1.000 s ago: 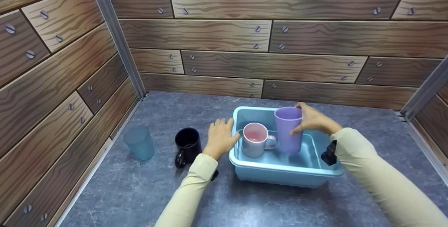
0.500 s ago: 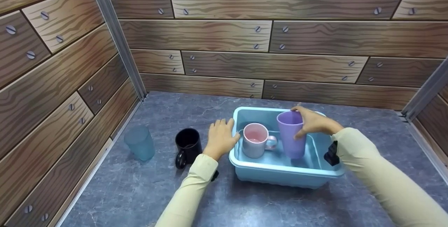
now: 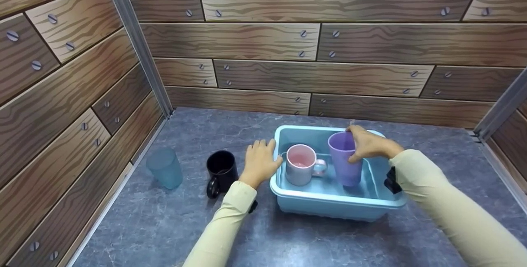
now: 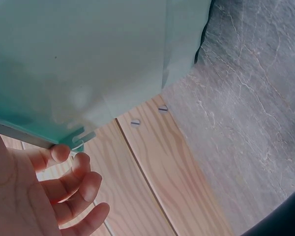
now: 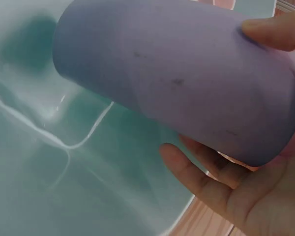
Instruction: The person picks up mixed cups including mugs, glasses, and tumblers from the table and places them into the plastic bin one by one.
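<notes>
A light-blue plastic basin (image 3: pixel 333 207) stands on the grey marbled tabletop. My right hand (image 3: pixel 370 143) grips a purple cup (image 3: pixel 346 164) near its top, thumb on the near side and fingers at the far side. The cup is nearly upright inside the basin; whether its base touches the floor, I cannot tell. In the right wrist view the purple cup (image 5: pixel 177 78) has small dark specks. Left of it in the basin sits a grey mug (image 3: pixel 298 172), pink inside, handle pointing right. My left hand (image 3: pixel 260 162) holds the basin's left rim; its index fingertip touches it in the left wrist view.
A black mug (image 3: pixel 222 172) stands left of the left hand, its handle toward the near side. Farther left is a translucent blue cup (image 3: pixel 164 168). Wood-patterned walls (image 3: pixel 263 40) enclose the table at the back and sides.
My right hand has lowered the purple cup and shifted it slightly right and nearer within the basin. The left hand, the mugs and the blue cup have stayed in place.
</notes>
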Motion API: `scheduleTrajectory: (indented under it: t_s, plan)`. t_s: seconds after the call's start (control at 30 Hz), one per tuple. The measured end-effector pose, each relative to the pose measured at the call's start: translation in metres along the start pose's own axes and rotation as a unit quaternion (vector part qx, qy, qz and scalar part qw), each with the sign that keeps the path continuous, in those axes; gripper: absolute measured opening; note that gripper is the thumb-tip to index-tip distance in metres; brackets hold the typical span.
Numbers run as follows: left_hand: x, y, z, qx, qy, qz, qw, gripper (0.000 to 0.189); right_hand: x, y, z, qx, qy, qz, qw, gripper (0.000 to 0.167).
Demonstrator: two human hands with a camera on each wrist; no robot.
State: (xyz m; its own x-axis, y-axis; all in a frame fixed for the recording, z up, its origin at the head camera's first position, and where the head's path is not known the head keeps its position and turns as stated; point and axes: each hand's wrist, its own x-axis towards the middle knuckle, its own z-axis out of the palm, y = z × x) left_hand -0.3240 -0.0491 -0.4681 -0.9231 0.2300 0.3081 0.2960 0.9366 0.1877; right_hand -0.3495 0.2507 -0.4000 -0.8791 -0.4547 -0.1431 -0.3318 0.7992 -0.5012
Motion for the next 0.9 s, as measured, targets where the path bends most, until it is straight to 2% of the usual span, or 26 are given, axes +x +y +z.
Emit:
scheduleTrajectory:
  t_s: [0.2,0.47,0.7,0.9]
  plan:
    - [-0.0004,-0.0003,-0.0005,-0.001,-0.002,0.002,1.0,0.041,0.0,-0.0013,-0.0008,-0.029,0.016,-0.005,0.9994,0.087]
    - [-0.0016,-0.0003,-0.0019,-0.005,0.004,0.003,1.0,0.038,0.0,-0.0036,-0.0008,-0.056,0.012,-0.015,0.9982,0.09]
    - [-0.0012,0.0005,-0.0011,-0.006,0.0,0.001,1.0,0.039,-0.0003,-0.0021,0.0019,-0.085,0.034,-0.048,0.9946,0.083]
    - [-0.0012,0.0009,-0.0023,-0.003,-0.002,0.0,1.0,0.04,-0.0007,-0.004,0.0043,-0.125,0.041,-0.04,0.9904,0.087]
